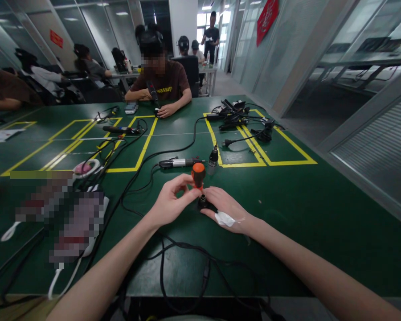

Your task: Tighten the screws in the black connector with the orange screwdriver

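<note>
My left hand [173, 200] is closed, thumb and fingertips pinching a stubby screwdriver [198, 174] with an orange-topped dark handle, held upright. Below it, on the green table, sits a small black round part [203, 203] with a metallic neck. My right hand [229, 208] lies low on the table, its thumb and fingers around that part; white tape covers its wrist side. Just beyond stands a black, pointed tool head [213, 156] on a clear base. An electric screwdriver [180, 162] in silver and black lies to its left, its cable trailing leftward.
Black cables [183, 244] cross the table [321, 232] in front of me. Two blurred phone-like devices [78, 227] with white cords lie at left. Several tools and plugs are heaped [235, 116] at the back right. Opposite sits a person [169, 80] working with a tool.
</note>
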A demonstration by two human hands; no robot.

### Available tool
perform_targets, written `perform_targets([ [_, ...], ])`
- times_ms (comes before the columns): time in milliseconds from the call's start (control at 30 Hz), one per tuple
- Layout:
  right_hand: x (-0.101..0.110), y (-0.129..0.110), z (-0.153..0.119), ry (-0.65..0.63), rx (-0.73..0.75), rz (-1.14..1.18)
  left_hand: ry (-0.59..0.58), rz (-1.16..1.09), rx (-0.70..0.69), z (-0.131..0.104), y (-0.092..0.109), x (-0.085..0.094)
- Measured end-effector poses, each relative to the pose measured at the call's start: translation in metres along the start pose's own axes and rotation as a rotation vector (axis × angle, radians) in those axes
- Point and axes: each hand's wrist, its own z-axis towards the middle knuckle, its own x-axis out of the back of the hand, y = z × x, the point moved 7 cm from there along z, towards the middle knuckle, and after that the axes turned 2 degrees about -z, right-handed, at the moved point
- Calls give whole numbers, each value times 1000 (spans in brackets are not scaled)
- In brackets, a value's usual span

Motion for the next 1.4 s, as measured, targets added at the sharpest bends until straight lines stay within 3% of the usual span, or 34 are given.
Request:
perform_targets([
  [233,3,-2,-4,-16,14,13,-45,-241,65,0,-6,-10],
  [667,7,1,0,12,3,-2,-77,-398,20,1,-6,-10],
  [1400,7,7,-2,16,-6,40,-51,-410,24,4,-11,-4],
])
